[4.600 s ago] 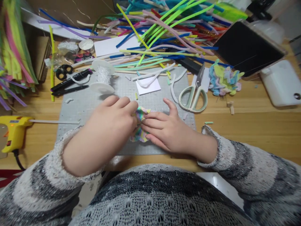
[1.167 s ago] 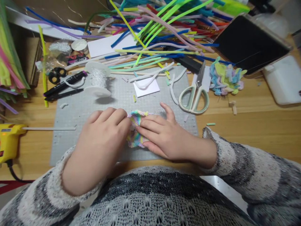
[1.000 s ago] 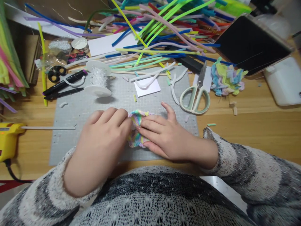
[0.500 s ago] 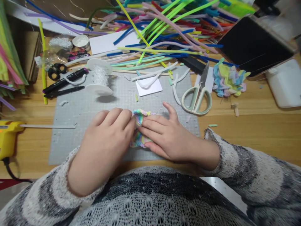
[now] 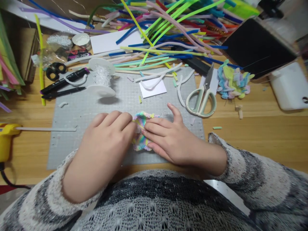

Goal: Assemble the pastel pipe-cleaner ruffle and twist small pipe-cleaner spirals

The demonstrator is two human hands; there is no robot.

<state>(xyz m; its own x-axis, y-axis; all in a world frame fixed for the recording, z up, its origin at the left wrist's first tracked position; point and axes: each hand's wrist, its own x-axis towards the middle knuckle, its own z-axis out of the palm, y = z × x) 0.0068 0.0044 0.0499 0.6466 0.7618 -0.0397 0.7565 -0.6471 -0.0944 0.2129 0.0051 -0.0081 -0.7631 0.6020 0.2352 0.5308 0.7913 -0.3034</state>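
Rainbow piece (image 5: 141,141) shows more between left hand (image 5: 107,139) and right hand (image 5: 169,138) than before.

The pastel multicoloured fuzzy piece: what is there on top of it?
The right hand lies partly over the fuzzy piece, the left hand at its left edge; whatever these hands cover is hidden.

A fuzzy, pastel rainbow-striped chenille piece (image 5: 141,143) with wavy edges lies on the gray gridded mat (image 5: 69,123), its frills visible at twelve and six o'clock, its three-o'clock side beneath the right hand (image 5: 170,136).
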